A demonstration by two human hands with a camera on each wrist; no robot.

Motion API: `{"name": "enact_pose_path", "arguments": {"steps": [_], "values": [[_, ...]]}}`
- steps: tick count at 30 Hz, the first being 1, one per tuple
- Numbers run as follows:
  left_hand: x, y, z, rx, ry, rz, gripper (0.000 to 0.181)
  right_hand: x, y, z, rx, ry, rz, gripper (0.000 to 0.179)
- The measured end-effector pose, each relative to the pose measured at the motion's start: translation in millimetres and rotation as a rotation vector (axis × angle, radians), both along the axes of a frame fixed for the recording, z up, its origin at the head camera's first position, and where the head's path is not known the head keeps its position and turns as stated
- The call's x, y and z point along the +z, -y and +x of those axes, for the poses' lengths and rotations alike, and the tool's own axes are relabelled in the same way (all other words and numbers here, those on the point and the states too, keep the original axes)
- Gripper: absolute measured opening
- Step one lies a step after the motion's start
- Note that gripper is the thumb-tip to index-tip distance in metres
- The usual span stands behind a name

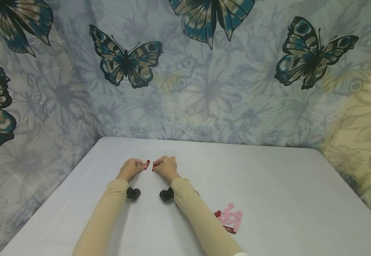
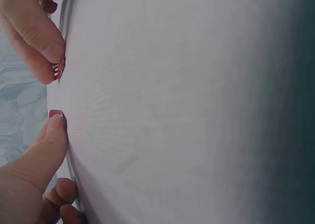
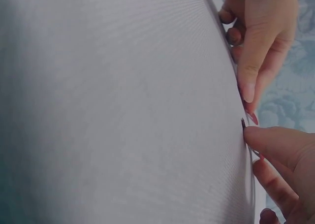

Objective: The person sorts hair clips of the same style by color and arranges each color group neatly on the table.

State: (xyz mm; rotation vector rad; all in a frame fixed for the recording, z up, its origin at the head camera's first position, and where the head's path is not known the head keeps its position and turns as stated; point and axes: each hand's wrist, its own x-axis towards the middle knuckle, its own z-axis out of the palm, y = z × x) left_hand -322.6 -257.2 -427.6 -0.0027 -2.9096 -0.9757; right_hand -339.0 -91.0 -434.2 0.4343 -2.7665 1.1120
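My left hand (image 1: 131,169) pinches a small red hair clip (image 1: 148,163) between thumb and fingertips over the far part of the white table. Just to its right, my right hand (image 1: 167,167) pinches a second red hair clip (image 1: 154,167), with a narrow gap between the two clips. In the left wrist view, the right hand's red clip (image 2: 60,69) shows several light slots, while the left hand's clip (image 2: 56,112) is mostly covered by the thumb. From the right wrist, only the tip of the left clip (image 3: 253,117) peeks out.
Beside my right forearm, a loose pile of pink snap clips (image 1: 235,217) lies on the white table (image 1: 284,192), with red clips (image 1: 230,229) among them. Black heart-shaped pieces (image 1: 133,193) sit at both wrists. A butterfly-patterned wall covering (image 1: 211,92) rises behind the table's far edge.
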Motion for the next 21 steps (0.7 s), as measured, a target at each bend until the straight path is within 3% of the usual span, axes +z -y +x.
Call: {"name": "enact_pose_path", "arguments": {"steps": [13, 21], "values": [[1.7, 4.3, -0.2, 0.003, 0.002, -0.005, 0.020, 1.2, 5.6, -1.5, 0.010, 0.032, -0.009, 0.019], [7.1, 0.5, 2.4, 0.006, 0.009, -0.013, 0.020, 9.3, 0.6, -0.7, 0.048, 0.128, -0.057, 0.023]]}}
